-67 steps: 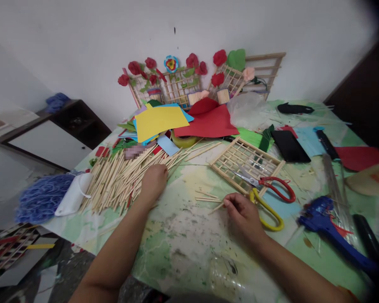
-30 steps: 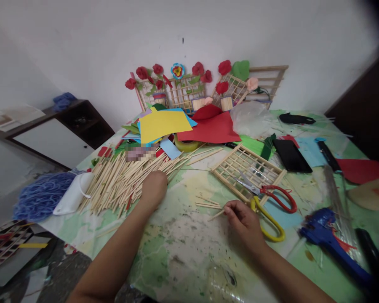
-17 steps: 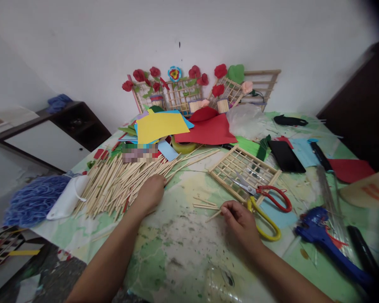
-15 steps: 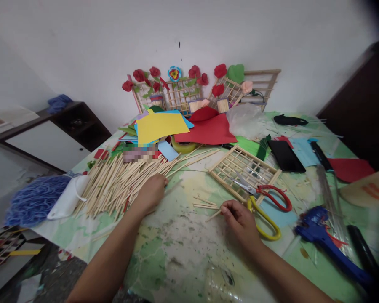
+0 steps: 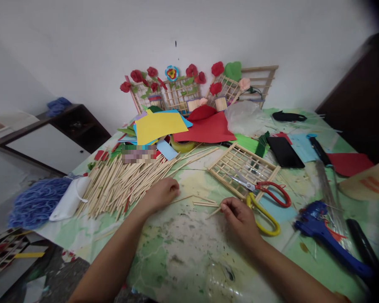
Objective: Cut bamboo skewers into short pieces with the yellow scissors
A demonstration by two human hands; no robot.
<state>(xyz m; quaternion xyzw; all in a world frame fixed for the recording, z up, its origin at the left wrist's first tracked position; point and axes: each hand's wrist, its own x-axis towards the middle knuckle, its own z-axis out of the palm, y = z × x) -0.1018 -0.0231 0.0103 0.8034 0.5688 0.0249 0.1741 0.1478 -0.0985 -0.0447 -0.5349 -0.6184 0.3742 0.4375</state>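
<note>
Under both hands, table (image 5: 177,261): green-and-white cover, stained toward the near side
Lattice panels (image 5: 180,96): upright row by the wall, red paper flowers (image 5: 191,70) along them
Stick pile (image 5: 113,181): loose wooden sticks, left part of table, left hand just beside it
Yarn heap (image 5: 38,202): blue, left of pile, next to white board (image 5: 69,200) with cord loop
Paper sheets: yellow (image 5: 161,127) and red (image 5: 208,128) on top, behind pile
Flat lattice (image 5: 240,162): lying right of center, beyond right hand
Glue gun (image 5: 333,242): blue, far right on table
Scissors (image 5: 252,186): one red handle, one yellow, blades spread over flat lattice
Left hand (image 5: 164,192): half curled, stick (image 5: 183,198) sticking out from under it, contact hidden, cannot tell if gripped
Right hand (image 5: 240,214): pinching short stick (image 5: 213,213) by its right end, thumb and finger, other end angled toward table
Phone (image 5: 285,152): black, right of flat lattice
Cut pieces (image 5: 205,204): few short sticks on table between hands, nearer right hand
</note>
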